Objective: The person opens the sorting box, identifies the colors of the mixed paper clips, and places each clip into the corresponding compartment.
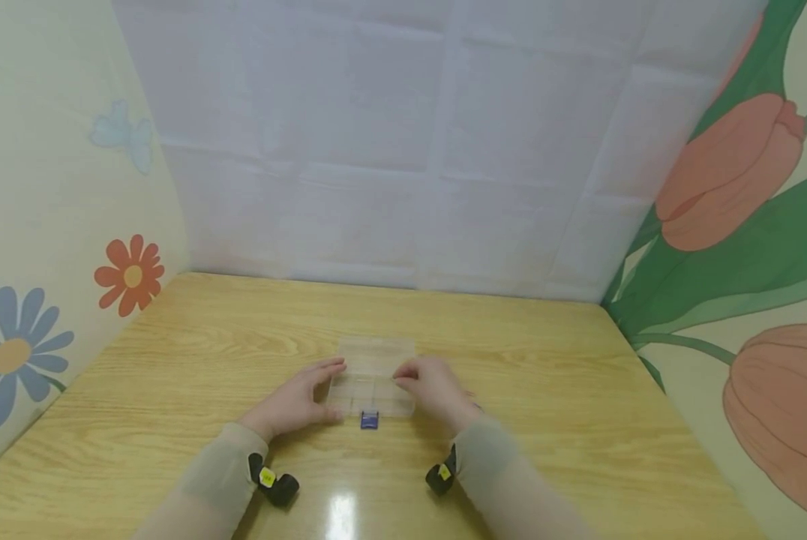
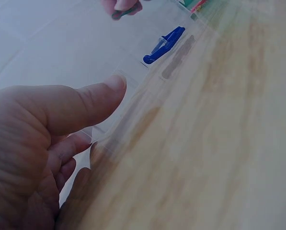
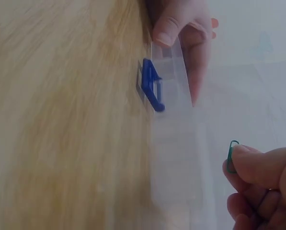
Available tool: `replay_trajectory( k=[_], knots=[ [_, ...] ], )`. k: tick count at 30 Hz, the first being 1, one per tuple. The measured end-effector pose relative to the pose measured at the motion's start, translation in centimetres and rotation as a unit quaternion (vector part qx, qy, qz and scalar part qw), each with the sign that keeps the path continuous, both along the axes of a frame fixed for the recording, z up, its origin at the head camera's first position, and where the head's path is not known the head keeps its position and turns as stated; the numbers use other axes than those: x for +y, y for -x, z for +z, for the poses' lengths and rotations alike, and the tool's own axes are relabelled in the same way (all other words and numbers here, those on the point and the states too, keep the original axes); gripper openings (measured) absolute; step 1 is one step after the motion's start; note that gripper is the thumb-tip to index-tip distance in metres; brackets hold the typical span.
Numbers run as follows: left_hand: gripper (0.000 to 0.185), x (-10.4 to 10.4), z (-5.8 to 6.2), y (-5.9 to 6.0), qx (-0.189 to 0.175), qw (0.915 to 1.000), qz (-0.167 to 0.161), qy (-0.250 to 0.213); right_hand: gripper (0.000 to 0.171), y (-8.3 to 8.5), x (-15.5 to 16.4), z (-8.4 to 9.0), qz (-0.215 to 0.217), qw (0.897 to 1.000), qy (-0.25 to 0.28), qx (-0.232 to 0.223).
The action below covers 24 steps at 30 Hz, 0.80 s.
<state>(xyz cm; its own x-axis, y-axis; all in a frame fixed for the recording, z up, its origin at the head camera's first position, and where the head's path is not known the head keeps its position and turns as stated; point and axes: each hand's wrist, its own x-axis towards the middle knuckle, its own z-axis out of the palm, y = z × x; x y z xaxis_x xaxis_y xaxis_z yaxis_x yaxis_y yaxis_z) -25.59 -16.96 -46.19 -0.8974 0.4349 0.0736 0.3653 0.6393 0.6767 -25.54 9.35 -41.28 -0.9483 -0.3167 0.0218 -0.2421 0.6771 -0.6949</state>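
Right hand [image 3: 262, 184] pinching green paperclip [image 3: 232, 155]

Between my fingertips, a green paper clip [image 3: 232, 156]; beneath my fingers, a clear, colourless compartment box [image 1: 373, 375] with a blue latch [image 1: 370, 420] on its edge nearest my wrists. Under my hands, a pale wood-grain table [image 1: 525, 360]; beyond my fingers, a white grid-patterned wall [image 1: 403, 142], flowered panels flanking
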Motion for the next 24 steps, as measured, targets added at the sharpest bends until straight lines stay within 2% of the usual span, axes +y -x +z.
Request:
replay_trajectory(
  k=[9,13,24],
  knots=[
    [0.082,-0.1,0.0,0.0,0.006,1.0,-0.006,-0.004,0.009,0.7,-3.9,0.0,0.024,0.999,-0.031,0.027],
    [0.081,-0.1,0.0,0.0,0.013,0.9997,-0.016,-0.013,0.011,0.7,-5.4,0.1,0.032,0.999,-0.035,0.025],
    [0.082,-0.2,-0.3,0.2,0.028,0.9992,-0.022,-0.017,0.01,1.4,-8.2,-0.2,0.038,0.995,-0.075,0.058]
  ],
)
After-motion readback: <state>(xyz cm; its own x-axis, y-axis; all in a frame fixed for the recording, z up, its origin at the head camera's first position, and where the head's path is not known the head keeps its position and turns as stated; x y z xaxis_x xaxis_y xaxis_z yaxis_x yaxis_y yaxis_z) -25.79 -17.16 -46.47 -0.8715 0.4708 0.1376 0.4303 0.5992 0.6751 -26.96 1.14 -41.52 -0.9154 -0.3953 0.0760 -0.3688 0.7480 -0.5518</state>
